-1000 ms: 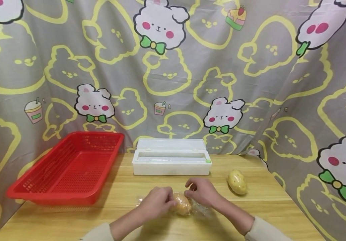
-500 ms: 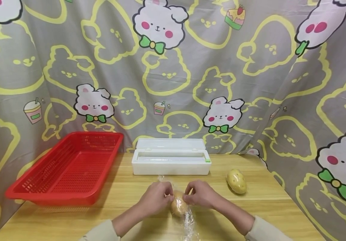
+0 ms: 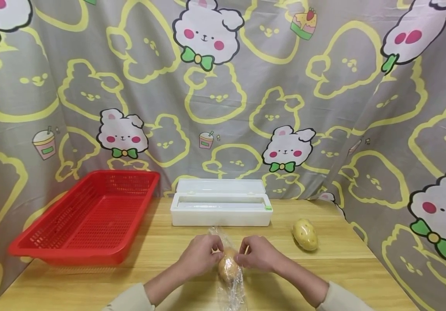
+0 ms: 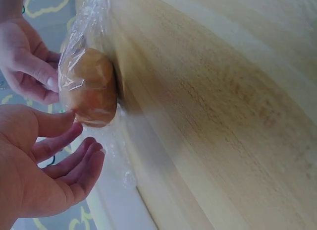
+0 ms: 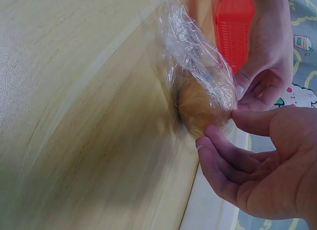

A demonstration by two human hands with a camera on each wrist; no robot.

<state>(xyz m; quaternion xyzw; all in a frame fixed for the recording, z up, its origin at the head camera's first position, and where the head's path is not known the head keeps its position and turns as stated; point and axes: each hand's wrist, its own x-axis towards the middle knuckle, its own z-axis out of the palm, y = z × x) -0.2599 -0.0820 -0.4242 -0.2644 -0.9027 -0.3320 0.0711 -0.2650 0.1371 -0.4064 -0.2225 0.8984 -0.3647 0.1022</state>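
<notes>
A round orange-brown item point(image 3: 228, 267), its kind unclear, sits on the table wrapped in clear cling film point(image 3: 232, 296). One end of the film trails toward the front edge, the other toward the white box. My left hand point(image 3: 204, 255) pinches the film at the item's upper left with thumb and forefinger; its other fingers are bent loosely in the left wrist view. Opposite it, my right hand point(image 3: 259, 255) pinches the film at the upper right. In the right wrist view the wrapped item point(image 5: 203, 103) shows between both hands, with crumpled film point(image 5: 185, 39) along one side.
A white film dispenser box point(image 3: 221, 217) stands behind the hands, lid raised. To the right lies a film-wrapped potato point(image 3: 305, 234). A red plastic basket point(image 3: 67, 255) occupies the left of the wooden table point(image 3: 160, 242). A patterned curtain point(image 3: 242, 108) closes off the back and sides.
The wrapped item has been turned, so the film ends that pointed left and right now point toward the front and back. My hands have closed in on its top. Box, basket and potato stay put.
</notes>
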